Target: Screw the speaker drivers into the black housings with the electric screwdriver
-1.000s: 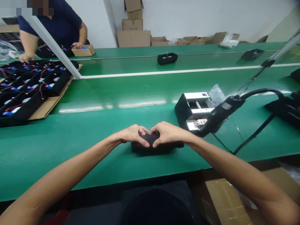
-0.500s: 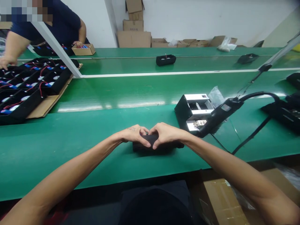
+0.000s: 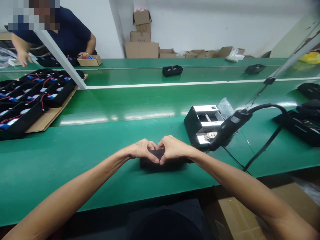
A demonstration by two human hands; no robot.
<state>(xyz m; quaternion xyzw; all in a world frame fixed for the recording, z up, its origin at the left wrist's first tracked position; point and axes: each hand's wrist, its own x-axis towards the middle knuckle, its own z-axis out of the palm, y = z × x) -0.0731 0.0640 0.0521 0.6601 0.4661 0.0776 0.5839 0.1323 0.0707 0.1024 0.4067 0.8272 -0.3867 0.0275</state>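
Note:
A long black case (image 3: 163, 165) lies on the green bench in front of me, partly covered by both hands. My left hand (image 3: 145, 150) is closed over its left half, thumb on the near side and fingers curled behind. Over the middle, my right hand (image 3: 172, 149) grips the same case in the same way. The thumb tips nearly meet, and a patch of the dark top shows between them. The fingertips at the back are mostly hidden.
A black and silver machine (image 3: 203, 125) stands to the right, beside a hanging black electric screwdriver (image 3: 231, 128). Black cases with wires (image 3: 42, 90) sit on cardboard at left. Across the line a co-worker (image 3: 72, 31) has a hand at a small carton (image 3: 89, 60).
My thumbs have drawn closer together on the case, and both hands still hold it. The view has tilted up slightly. The co-worker's hand at far left has lifted away from the cases.

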